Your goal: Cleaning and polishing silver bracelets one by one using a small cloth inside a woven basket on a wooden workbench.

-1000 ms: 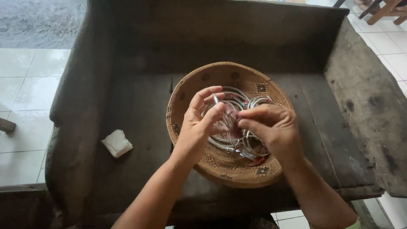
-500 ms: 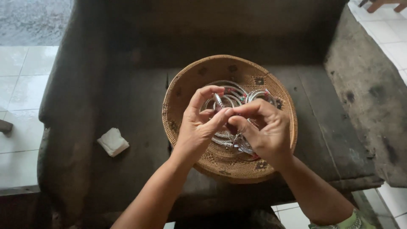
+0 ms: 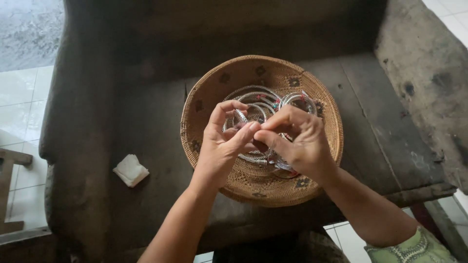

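Observation:
A round woven basket (image 3: 319, 168) sits on a dark wooden bench and holds several silver bangles (image 3: 265, 100) with small red and green beads. Over its middle, my left hand (image 3: 222, 146) and my right hand (image 3: 297, 141) meet fingertip to fingertip. Both pinch a thin silver bangle (image 3: 242, 117) between thumb and fingers; only a short curve of it shows above my left fingers. My hands hide the bangles lying under them.
A crumpled white cloth (image 3: 130, 170) lies on the bench (image 3: 151, 126) left of the basket. The bench has a raised back and thick worn side arms (image 3: 424, 63). White floor tiles (image 3: 19, 97) show at the left and lower right.
My hands have drawn closer together over the basket, fingertips now touching. The view has drifted, so basket and cloth sit slightly higher and further left in the frame.

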